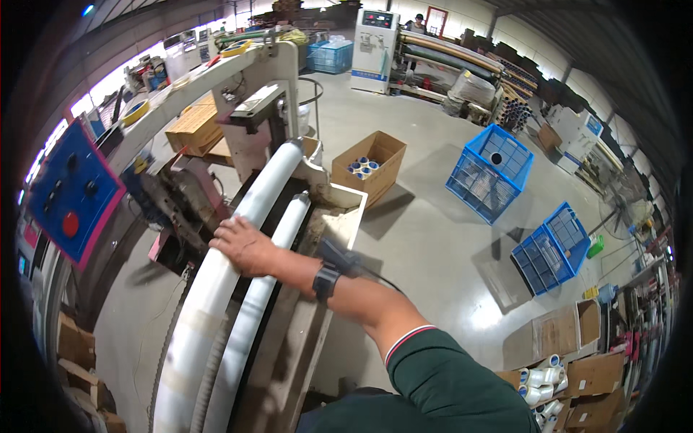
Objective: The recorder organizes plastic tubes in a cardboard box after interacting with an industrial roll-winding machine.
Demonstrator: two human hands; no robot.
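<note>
Right hand, fingers spread flat, pressing on the large white film roll of a winding machine; left hand unseen

Two white rollers on the machine; two blue crates; one open cardboard box; one hand.
</note>
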